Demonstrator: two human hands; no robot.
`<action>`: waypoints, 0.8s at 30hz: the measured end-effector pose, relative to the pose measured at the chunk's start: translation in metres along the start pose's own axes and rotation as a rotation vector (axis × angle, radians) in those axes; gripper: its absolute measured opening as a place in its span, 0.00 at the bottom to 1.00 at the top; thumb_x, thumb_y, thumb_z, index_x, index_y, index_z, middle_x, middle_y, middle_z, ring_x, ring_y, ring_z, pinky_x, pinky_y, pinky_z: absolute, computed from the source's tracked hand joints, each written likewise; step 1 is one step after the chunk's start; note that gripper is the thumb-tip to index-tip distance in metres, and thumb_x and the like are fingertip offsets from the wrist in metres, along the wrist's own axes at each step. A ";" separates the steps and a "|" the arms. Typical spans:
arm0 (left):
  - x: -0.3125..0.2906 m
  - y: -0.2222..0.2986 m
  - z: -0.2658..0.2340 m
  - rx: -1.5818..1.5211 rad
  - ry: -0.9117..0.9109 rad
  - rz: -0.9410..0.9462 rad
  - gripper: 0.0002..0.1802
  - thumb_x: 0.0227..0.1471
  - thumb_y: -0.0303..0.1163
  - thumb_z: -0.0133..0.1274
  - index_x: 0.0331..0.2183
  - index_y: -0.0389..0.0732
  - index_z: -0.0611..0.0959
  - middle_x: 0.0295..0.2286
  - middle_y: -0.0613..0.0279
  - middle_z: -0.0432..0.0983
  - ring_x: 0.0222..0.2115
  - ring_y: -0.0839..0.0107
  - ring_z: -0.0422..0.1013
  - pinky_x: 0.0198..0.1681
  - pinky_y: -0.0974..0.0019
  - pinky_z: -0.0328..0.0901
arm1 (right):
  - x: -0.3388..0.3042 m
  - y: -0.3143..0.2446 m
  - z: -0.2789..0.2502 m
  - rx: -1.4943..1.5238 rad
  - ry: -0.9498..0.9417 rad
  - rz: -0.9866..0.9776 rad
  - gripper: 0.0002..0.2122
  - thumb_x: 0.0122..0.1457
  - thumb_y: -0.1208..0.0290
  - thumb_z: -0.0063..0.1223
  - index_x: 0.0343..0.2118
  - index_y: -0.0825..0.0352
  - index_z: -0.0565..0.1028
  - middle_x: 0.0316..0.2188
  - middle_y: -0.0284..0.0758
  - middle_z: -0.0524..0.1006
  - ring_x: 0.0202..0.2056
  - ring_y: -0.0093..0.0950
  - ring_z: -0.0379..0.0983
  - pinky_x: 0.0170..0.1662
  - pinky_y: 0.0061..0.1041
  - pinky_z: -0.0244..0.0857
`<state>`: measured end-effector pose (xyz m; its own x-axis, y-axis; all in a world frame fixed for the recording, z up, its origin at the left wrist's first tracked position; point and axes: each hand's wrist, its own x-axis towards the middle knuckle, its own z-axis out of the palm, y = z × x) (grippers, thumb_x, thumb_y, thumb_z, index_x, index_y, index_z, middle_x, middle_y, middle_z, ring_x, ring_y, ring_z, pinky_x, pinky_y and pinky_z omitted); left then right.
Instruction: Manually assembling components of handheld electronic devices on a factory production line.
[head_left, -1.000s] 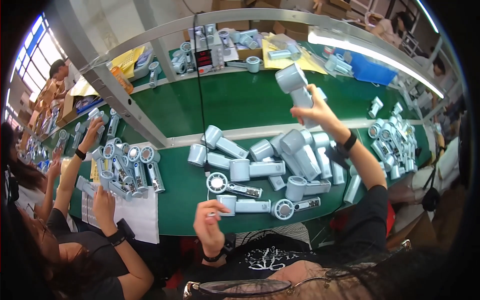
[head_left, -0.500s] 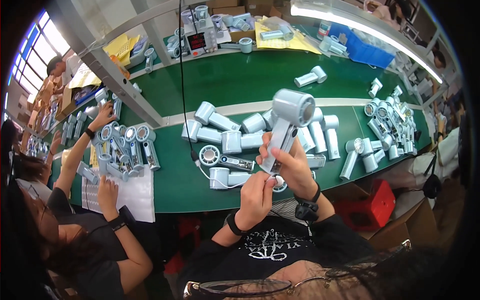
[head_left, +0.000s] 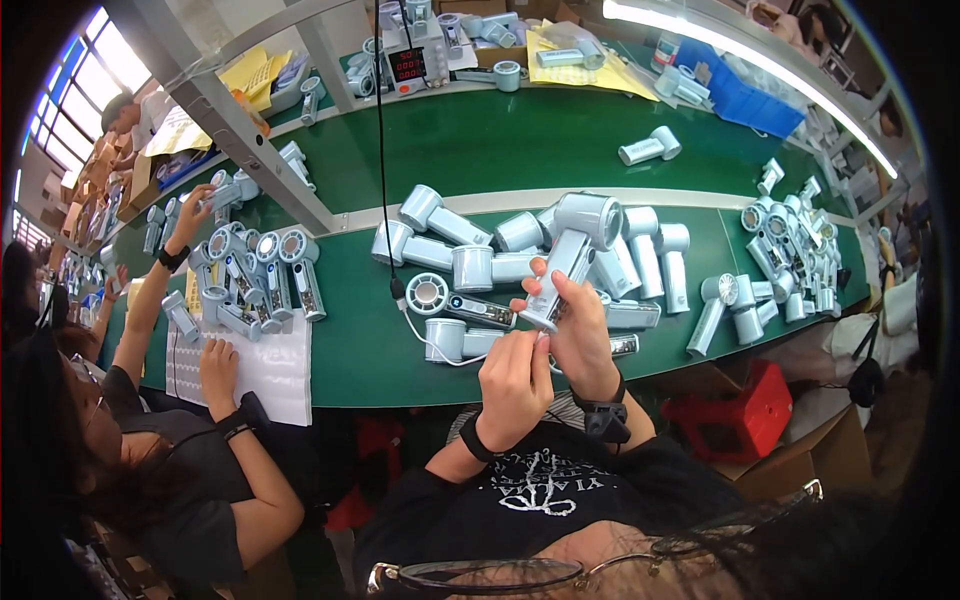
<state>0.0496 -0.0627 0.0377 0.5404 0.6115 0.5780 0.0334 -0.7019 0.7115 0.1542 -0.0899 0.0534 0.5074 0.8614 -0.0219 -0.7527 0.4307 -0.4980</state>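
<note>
My right hand (head_left: 582,335) is wrapped round the handle of a pale blue handheld fan (head_left: 588,222), holding it tilted with its round head up and away from me. Close under the handle's lower end, my left hand (head_left: 515,385) has its fingers pinched together on the end of a white cable (head_left: 425,340); the plug is hidden by the fingers. Whether the plug touches the fan cannot be made out. A black connector (head_left: 397,288) joins this cable to a black cord (head_left: 379,150) hanging from above. Several similar fans (head_left: 472,268) lie behind and beside my hands.
The green workbench (head_left: 360,375) carries another fan heap (head_left: 780,245) at right. A lone fan (head_left: 650,147) lies farther back, near a blue bin (head_left: 745,100). A meter with a red display (head_left: 408,65) stands at the back. At left, a co-worker's hand (head_left: 218,375) rests on a white sheet (head_left: 270,375).
The fan in my right hand has tilted, and its head sits lower against the bench. My left hand stays by its lower end. The co-worker's far hand has moved left, and the view has shifted slightly.
</note>
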 end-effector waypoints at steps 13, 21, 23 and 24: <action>0.002 -0.016 -0.005 -0.169 -0.113 -0.117 0.04 0.51 0.20 0.48 0.25 0.31 0.72 0.19 0.49 0.67 0.19 0.51 0.65 0.22 0.57 0.58 | 0.000 0.014 0.001 -0.434 0.111 -0.317 0.15 0.59 0.79 0.45 0.45 0.65 0.54 0.39 0.32 0.66 0.34 0.21 0.68 0.38 0.22 0.66; 0.001 -0.017 -0.005 -0.210 -0.177 -0.180 0.06 0.52 0.20 0.46 0.24 0.31 0.71 0.19 0.49 0.67 0.19 0.51 0.65 0.22 0.58 0.58 | -0.002 0.016 -0.003 -0.542 0.101 -0.296 0.18 0.58 0.81 0.44 0.48 0.65 0.52 0.39 0.33 0.66 0.35 0.21 0.68 0.39 0.22 0.65; 0.000 -0.018 -0.007 -0.246 -0.212 -0.242 0.07 0.55 0.22 0.45 0.26 0.30 0.72 0.20 0.53 0.70 0.19 0.60 0.67 0.24 0.63 0.60 | -0.004 0.019 -0.003 -0.624 0.090 -0.320 0.18 0.59 0.81 0.43 0.49 0.65 0.52 0.40 0.34 0.66 0.36 0.23 0.67 0.42 0.24 0.66; -0.001 -0.018 -0.008 -0.264 -0.228 -0.272 0.08 0.56 0.23 0.44 0.26 0.30 0.73 0.20 0.54 0.71 0.20 0.64 0.68 0.25 0.66 0.61 | -0.005 0.018 -0.003 -0.623 0.089 -0.321 0.18 0.59 0.81 0.43 0.49 0.65 0.52 0.40 0.34 0.66 0.36 0.23 0.67 0.42 0.24 0.66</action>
<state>0.0417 -0.0474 0.0273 0.7145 0.6440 0.2734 0.0003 -0.3911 0.9204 0.1391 -0.0873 0.0414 0.7166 0.6808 0.1514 -0.1935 0.4026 -0.8947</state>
